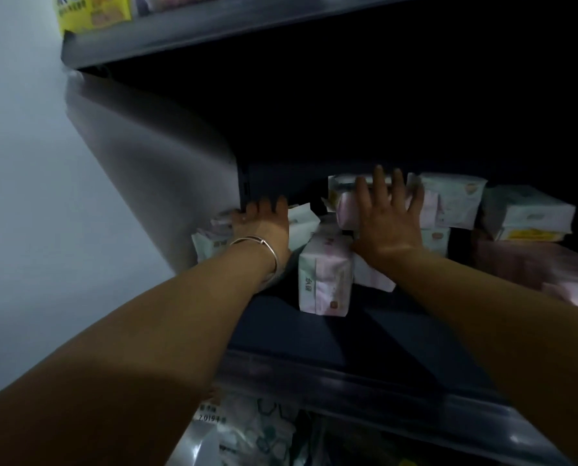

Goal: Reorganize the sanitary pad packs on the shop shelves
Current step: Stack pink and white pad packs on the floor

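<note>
Reaching deep into the dim shelf [331,334], the right hand [387,218] lies flat, fingers spread, on a pink pack [350,210] at 12 o'clock of the front pack [324,274]. The left hand [264,220], at 9 o'clock, presses on packs [210,242] by the wall; its fingertips vanish in shadow, so I cannot tell whether it grips. The packs look light, soft and slick-wrapped; best taken across the broad faces. Back rows are lost in darkness.

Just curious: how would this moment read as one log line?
left hand: on leftmost packs | right hand: flat on pink pack | shelf: middle
</note>
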A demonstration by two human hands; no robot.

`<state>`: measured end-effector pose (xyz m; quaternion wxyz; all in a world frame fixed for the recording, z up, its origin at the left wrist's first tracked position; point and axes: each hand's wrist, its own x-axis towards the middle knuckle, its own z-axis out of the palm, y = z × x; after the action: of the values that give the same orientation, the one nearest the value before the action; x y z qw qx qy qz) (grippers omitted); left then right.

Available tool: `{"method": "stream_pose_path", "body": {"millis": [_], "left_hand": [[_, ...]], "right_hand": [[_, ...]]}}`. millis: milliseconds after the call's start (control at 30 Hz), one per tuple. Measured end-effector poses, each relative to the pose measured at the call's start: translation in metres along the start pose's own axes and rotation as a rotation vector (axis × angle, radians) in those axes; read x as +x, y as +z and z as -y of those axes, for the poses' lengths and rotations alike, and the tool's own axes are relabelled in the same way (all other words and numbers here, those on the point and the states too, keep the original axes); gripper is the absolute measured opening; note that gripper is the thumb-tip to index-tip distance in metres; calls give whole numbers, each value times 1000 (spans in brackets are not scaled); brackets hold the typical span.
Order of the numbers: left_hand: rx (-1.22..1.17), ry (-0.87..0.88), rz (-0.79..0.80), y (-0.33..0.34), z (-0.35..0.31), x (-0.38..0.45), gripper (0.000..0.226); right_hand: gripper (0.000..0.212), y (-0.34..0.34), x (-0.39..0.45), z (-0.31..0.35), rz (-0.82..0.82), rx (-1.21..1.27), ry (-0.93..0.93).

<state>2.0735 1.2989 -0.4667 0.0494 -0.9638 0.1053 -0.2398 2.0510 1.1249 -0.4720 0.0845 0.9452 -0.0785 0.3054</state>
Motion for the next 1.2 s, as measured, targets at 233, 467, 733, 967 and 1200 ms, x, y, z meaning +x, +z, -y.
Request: {"method": "stream_pose_path", "body": {"millis": [233, 467, 733, 967, 1200], "left_hand": [[-76, -58, 91, 1, -1, 12, 84], [-154, -47, -124, -21, 4, -12, 66], [-215, -140, -199, -87, 23, -81, 61], [-314, -146, -62, -117, 44, -186, 64], [-470, -193, 205, -87, 60, -304, 82]], "right_hand": [[49, 1, 5, 4, -142, -77, -101], [47, -32, -6, -6, -313, -93, -175], [70, -104, -61, -2, -280, 12, -217], [68, -148, -150, 12, -150, 71, -342], [49, -142, -248, 45, 72, 198, -453]]}}
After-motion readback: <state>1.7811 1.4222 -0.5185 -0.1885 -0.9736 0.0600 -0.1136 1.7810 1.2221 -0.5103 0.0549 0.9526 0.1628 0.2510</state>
